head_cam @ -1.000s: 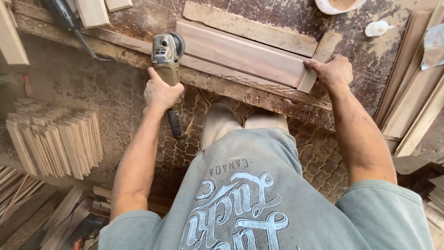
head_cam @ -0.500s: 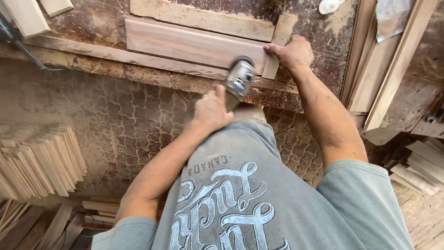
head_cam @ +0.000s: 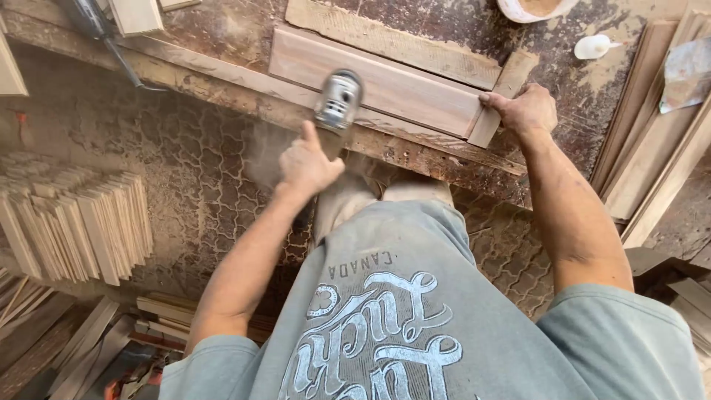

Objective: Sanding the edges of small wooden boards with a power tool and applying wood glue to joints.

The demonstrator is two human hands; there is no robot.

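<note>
Head view, single frame. Landmark: the long reddish board [head_cam: 378, 81] lying flat on the counter [head_cam: 222, 33], its length running from upper left down to the right.

Left hand [head_cam: 307, 164]: closed around the handle of an angle grinder [head_cam: 337, 104]. Grinder head sits at the near long edge of the board, roughly a third of the way along from the board's left end; head is motion-blurred, so contact with the wood cannot be told for certain. Pale dust haze hangs just left of the hand, below the board's near edge.

Right hand [head_cam: 527, 111]: at the board's right end, fingers curled over a short wooden block [head_cam: 502, 96] that butts across that end. Grip is closed on the block; fingertips reach the board's end.

Beyond the board's far edge: a rough weathered plank [head_cam: 392, 41], lying parallel and touching or nearly touching it. Further beyond, right of the plank, a round tub [head_cam: 537, 9], cut off by the frame edge, and a small white bottle [head_cam: 596, 46] lying on its side.

Right of the board: several long timber strips [head_cam: 666, 163] leaning at an angle.

Left of the board and below counter level: a fanned stack of thin wooden slats [head_cam: 81, 222] on the patterned floor [head_cam: 200, 170].
</note>
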